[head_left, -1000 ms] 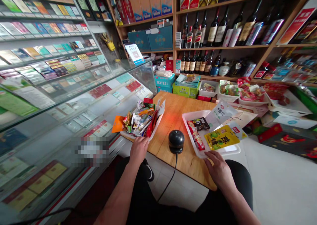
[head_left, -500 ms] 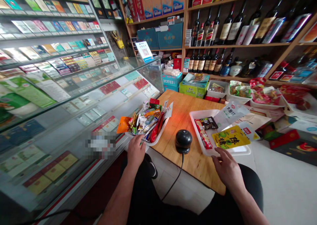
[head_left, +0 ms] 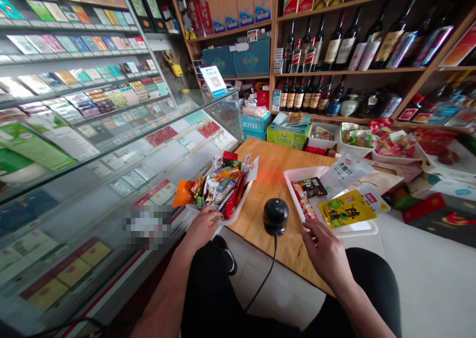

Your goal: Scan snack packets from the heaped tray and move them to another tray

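Note:
My left hand [head_left: 204,227] is at the near edge of a white tray [head_left: 236,219] heaped with small snack packets [head_left: 223,184]. Its thumb and fingers are pinched together over a small item I cannot make out. My right hand [head_left: 326,246] is by the near left corner of a second white tray [head_left: 340,233], fingers loosely bent and apart, tips at the rim. That tray holds a yellow snack pouch [head_left: 349,209], a red packet [head_left: 304,200], a dark packet [head_left: 313,187] and a clear-and-white pouch [head_left: 344,174]. Between the trays stands a black desktop scanner [head_left: 276,215].
The trays stand on a wooden table [head_left: 275,159]. A cable [head_left: 266,276] runs from the scanner down past my legs. A glass display counter [head_left: 122,144] borders the left side. Bottle shelves [head_left: 353,70], boxes and bins of packaged food [head_left: 357,139] line the back.
My right hand has moved left along the tray's near rim to its corner. My left hand has shifted slightly, its fingers drawing together at the snack tray. The view has tilted a little.

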A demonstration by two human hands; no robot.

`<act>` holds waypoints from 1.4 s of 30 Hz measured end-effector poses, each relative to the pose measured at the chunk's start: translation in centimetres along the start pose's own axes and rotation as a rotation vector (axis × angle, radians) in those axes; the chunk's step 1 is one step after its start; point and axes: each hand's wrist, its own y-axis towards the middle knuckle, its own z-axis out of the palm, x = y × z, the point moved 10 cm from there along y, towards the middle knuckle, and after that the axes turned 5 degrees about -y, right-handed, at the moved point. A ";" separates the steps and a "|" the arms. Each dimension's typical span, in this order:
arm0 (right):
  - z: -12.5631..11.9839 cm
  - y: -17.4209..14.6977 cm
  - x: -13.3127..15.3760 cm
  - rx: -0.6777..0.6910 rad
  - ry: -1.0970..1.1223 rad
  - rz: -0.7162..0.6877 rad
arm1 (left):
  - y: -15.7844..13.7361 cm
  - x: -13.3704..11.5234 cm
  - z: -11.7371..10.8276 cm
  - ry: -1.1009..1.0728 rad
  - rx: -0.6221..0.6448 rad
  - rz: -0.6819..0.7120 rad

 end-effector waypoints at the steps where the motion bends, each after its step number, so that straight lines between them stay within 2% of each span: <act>1: 0.3 0.1 0.4 0.008 0.021 -0.007 | 0.1 0.0 0.1 -0.007 0.013 0.005; 4: 1.2 0.4 2.0 0.028 0.096 -0.035 | 0.5 -0.3 0.2 -0.007 0.015 0.029; 6: 1.8 0.6 3.0 0.055 0.144 -0.044 | 0.8 -0.8 -0.3 -0.004 -0.037 0.050; 8: 2.4 1.0 4.0 0.083 0.183 -0.049 | 0.9 -1.4 -1.7 -0.005 -0.150 0.057; 12: 3.8 2.0 6.6 0.145 0.246 -0.074 | 0.0 -2.5 -6.5 -0.081 -0.457 -0.009; 15: 5.5 2.9 8.7 0.212 0.318 -0.068 | -0.9 -2.2 -9.1 -0.293 -0.638 -0.153; 17: 7.0 3.6 10.0 0.264 0.370 -0.042 | -1.3 -1.8 -9.8 -0.528 -0.728 -0.245; 21: 9.6 4.6 11.5 0.328 0.454 0.046 | -1.0 -2.7 -9.7 -1.008 -0.817 -0.248; 24: 10.9 5.1 12.1 0.355 0.582 0.136 | -0.4 -4.0 -8.8 -1.229 -0.766 -0.257; 28: 12.8 4.8 13.0 0.521 0.908 0.258 | 0.3 -5.4 -7.1 -1.348 -0.661 -0.291; 30: 13.0 4.6 13.1 0.561 0.972 0.285 | 0.5 -5.9 -6.2 -1.383 -0.634 -0.299; 32: 12.1 5.0 12.2 0.466 0.924 0.284 | 0.6 -6.2 -5.5 -1.402 -0.616 -0.318; 34: 9.8 5.9 11.1 0.261 0.803 0.231 | 0.7 -6.7 -4.6 -1.424 -0.572 -0.358; 37: 5.7 6.6 10.9 -0.022 0.610 0.042 | 1.0 -8.4 -2.3 -1.492 -0.370 -0.426; 40: 4.0 6.5 11.2 -0.097 0.517 -0.087 | 1.2 -10.7 -0.5 -1.522 -0.188 -0.404; 42: 3.9 6.5 10.8 -0.085 0.508 -0.086 | 1.2 -11.3 0.1 -1.510 -0.177 -0.382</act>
